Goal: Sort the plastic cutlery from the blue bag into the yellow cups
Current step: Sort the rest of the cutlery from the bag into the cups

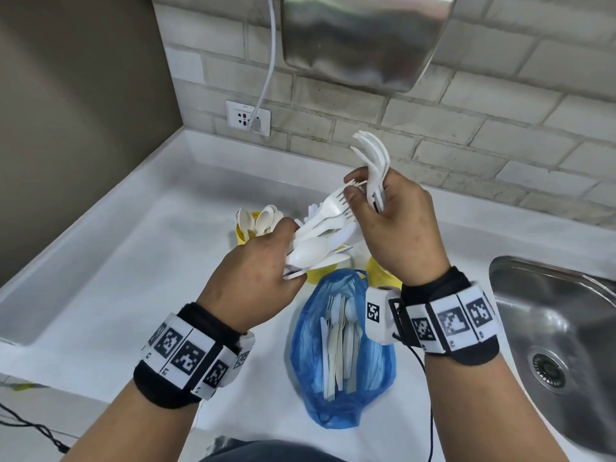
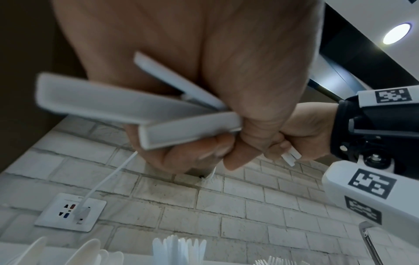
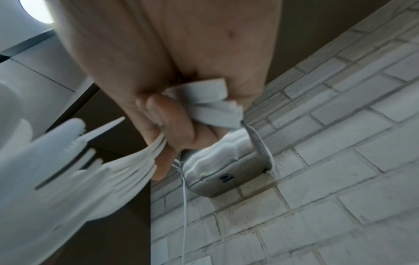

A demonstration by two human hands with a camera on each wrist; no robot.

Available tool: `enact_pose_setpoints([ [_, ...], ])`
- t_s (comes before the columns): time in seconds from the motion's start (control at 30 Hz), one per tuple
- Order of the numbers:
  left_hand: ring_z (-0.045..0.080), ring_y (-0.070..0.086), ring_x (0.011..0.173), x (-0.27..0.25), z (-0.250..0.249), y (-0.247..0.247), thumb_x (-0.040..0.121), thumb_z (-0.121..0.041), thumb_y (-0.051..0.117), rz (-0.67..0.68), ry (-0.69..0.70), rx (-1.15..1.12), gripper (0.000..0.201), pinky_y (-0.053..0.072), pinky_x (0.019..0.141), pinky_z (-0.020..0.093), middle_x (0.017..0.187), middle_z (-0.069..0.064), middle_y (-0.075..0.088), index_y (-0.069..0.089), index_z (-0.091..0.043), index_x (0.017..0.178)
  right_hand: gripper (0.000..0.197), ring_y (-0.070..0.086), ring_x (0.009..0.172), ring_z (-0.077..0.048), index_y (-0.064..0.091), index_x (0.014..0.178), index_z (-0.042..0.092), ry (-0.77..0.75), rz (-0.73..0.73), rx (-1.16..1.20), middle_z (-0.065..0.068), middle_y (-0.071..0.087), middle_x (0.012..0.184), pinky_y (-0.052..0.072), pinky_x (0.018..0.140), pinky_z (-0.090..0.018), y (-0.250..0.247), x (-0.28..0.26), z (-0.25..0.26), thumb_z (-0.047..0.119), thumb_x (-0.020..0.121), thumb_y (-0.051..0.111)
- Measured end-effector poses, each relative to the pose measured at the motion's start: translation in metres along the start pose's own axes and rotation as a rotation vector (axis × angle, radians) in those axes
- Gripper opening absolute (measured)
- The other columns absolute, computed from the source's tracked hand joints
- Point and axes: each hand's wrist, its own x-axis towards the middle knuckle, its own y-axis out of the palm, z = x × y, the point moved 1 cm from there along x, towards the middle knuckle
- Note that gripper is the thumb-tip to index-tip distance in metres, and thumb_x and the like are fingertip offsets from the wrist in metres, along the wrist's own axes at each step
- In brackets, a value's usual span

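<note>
1. Left hand (image 1: 263,278) raised over the white counter (image 1: 116,261), back of hand up, fingers curled tight round a mixed bundle of white plastic cutlery (image 1: 320,235), flat handles sticking out behind the palm.
2. Right hand (image 1: 396,228) held higher, fingers clamped on a bunch of forks (image 1: 373,168), tines up; thumb and forefinger also pinching a fork tip from the left bundle.
3. Smooth, glossy plastic throughout; spoon bowls rounded, handles flat.
4. Crinkled, translucent blue bag (image 1: 340,355) lying open on the counter below the hands, more cutlery inside.
5. Perforated yellow cups (image 1: 245,235) beyond the bag; left one packed with spoons.
6. Brushed steel sink (image 1: 550,328) at right.
</note>
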Motion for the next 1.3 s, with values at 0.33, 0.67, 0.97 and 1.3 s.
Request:
enact_pose_setpoints([
  [0.33,0.004,0.040,0.052,-0.003,-0.003,0.001,0.085,-0.025,0.064,-0.013,-0.004,0.011,0.031,0.035,0.051,0.029,0.074,-0.013,0.048,0.046,-0.023,0.110,0.045,0.041,0.050,-0.026,0.050,0.071,0.006,0.204,0.014,0.260,0.001,0.042,0.052,0.040,0.051,-0.047,0.002,0.000,-0.022,0.045,0.089,0.065],
  [0.67,0.015,0.047,0.063,-0.004,0.003,0.004,0.089,-0.025,0.066,-0.028,0.016,-0.032,0.031,0.044,0.055,0.031,0.081,-0.015,0.059,0.049,-0.025,0.115,0.022,0.036,0.046,-0.015,0.054,0.082,0.012,0.342,-0.103,0.730,-0.003,0.044,0.060,0.029,0.046,-0.026,-0.007,0.004,-0.035,0.009,0.103,0.058],
  [0.97,0.004,0.061,0.072,-0.003,0.010,-0.009,0.094,-0.037,0.068,-0.277,-0.110,-0.363,0.009,0.041,0.060,0.012,0.078,-0.020,0.065,0.067,-0.028,0.095,0.024,0.051,0.052,-0.019,0.058,0.080,0.018,0.239,-0.158,0.333,0.007,0.056,0.060,0.044,0.055,-0.037,-0.024,0.002,-0.070,0.036,0.095,0.062],
  [1.3,-0.004,0.062,0.069,0.004,0.000,0.024,0.090,-0.041,0.073,0.010,-0.013,-0.300,0.013,0.043,0.064,0.013,0.070,-0.031,0.063,0.070,-0.033,0.101,0.010,0.059,0.062,-0.003,0.066,0.089,0.021,0.115,0.002,0.438,0.016,0.065,0.067,0.046,0.066,-0.024,0.018,-0.020,-0.025,0.020,0.099,0.068],
])
